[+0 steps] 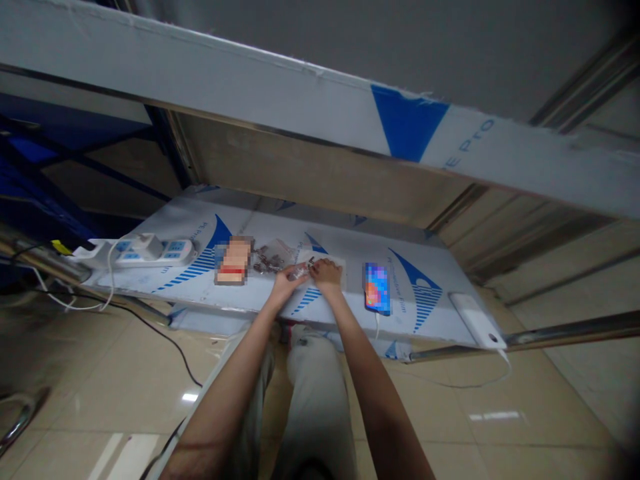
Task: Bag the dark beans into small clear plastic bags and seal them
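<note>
A: What do we have between the hands?

B: We see the left hand point(289, 283) and the right hand point(326, 275) closed together on a small clear packet point(300, 271), near the middle of the surface point(345, 243). The fingers cover much of it, so we can't make out what's inside. They seem to be pinching it from both sides, which we take as the way to steady something so small.

A: And that clear bag of dark pieces point(273, 257)?

B: It lies just beyond the left hand, and we'd guess it sits there to stay within easy reach. Further left is a box point(233, 260), too blurred for us to read.

A: Why is the phone point(377, 288) out on the right?

B: We think it's kept clear of the hands' working spot. A cable leaves its lower end and drops over the edge. The power strip point(150, 253) sits at the far left end, probably so its cords can run down to the tiled floor point(100, 380) without crossing the work.
</note>
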A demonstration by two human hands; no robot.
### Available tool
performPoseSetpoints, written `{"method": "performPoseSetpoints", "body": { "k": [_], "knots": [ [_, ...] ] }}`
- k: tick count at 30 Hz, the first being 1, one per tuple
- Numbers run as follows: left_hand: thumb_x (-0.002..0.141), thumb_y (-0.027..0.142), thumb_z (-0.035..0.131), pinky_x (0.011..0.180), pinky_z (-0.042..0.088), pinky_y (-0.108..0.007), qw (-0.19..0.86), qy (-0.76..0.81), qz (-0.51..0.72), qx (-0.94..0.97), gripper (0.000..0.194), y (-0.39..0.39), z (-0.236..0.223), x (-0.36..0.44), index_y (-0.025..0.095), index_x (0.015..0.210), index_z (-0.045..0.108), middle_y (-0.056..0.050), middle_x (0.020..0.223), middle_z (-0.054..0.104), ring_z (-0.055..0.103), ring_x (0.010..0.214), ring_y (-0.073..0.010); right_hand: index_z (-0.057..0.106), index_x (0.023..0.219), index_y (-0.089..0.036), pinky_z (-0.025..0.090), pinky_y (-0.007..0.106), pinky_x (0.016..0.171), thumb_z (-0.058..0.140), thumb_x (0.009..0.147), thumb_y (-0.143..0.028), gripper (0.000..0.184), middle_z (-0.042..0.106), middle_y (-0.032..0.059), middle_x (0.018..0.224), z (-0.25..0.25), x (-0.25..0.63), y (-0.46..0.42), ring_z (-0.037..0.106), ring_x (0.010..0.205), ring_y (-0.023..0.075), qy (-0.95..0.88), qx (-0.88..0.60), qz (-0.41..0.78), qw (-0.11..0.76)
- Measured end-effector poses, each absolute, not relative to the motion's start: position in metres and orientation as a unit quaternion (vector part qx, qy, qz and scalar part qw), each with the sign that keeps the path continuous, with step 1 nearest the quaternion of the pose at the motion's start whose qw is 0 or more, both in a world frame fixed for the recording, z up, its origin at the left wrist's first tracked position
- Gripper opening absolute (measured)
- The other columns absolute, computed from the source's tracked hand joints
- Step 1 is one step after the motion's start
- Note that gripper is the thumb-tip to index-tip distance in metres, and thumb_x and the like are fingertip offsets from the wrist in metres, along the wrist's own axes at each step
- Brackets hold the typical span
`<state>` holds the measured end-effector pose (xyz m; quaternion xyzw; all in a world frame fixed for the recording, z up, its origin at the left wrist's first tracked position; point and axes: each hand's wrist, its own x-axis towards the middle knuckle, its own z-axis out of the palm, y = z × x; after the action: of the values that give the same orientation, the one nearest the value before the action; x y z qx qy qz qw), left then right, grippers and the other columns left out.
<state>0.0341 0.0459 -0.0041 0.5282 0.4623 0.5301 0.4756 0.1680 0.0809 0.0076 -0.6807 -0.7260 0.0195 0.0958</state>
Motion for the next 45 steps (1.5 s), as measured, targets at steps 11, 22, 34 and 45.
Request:
{"method": "performPoseSetpoints", "body": {
  "k": [11,22,34,45],
  "knots": [
    [0.063,0.031,0.064,0.09,0.035,-0.033,0.465,0.472,0.527,0.532,0.041,0.045,-0.003,0.033,0.011,0.098,0.061,-0.011,0.103,0.061,0.054,0.098,-0.0205,0.061,0.077,-0.018,0.032,0.033,0.077,0.054,0.073,-0.024,0.01,0.064,0.0067,0.085,0.003,0.167,0.087,0.053,0.088,0.0205,-0.697,-0.681,0.054,0.218],
    [0.064,0.035,0.063,0.09,0.036,-0.032,0.489,0.446,0.515,0.545,0.041,0.043,-0.004,0.032,0.011,0.097,0.061,-0.01,0.103,0.062,0.054,0.097,-0.0203,0.064,0.069,-0.019,0.042,0.026,0.072,0.053,0.07,-0.022,0.011,0.064,0.0033,0.076,-0.002,0.167,0.066,0.057,0.074,0.015,-0.713,-0.452,0.312,0.437],
    [0.071,0.039,0.055,0.088,0.038,-0.035,0.445,0.458,0.467,0.612,0.036,0.027,-0.003,0.023,0.014,0.095,0.063,-0.009,0.098,0.063,0.055,0.094,-0.0223,0.064,0.075,-0.018,0.041,0.026,0.076,0.057,0.071,-0.025,0.01,0.059,0.0031,0.08,0.014,0.178,0.024,0.054,0.08,0.0143,-0.709,-0.453,0.343,0.418],
    [0.071,0.036,0.056,0.068,0.042,-0.026,0.291,0.495,0.489,0.657,0.023,-0.002,0.011,-0.006,0.017,0.079,0.066,-0.006,0.08,0.064,0.055,0.073,-0.0158,0.064,0.072,-0.019,0.041,0.026,0.075,0.055,0.072,-0.028,0.013,0.055,0.0052,0.094,0.011,0.149,-0.01,0.051,0.092,0.0161,-0.643,-0.53,0.271,0.483]
  ]
}}
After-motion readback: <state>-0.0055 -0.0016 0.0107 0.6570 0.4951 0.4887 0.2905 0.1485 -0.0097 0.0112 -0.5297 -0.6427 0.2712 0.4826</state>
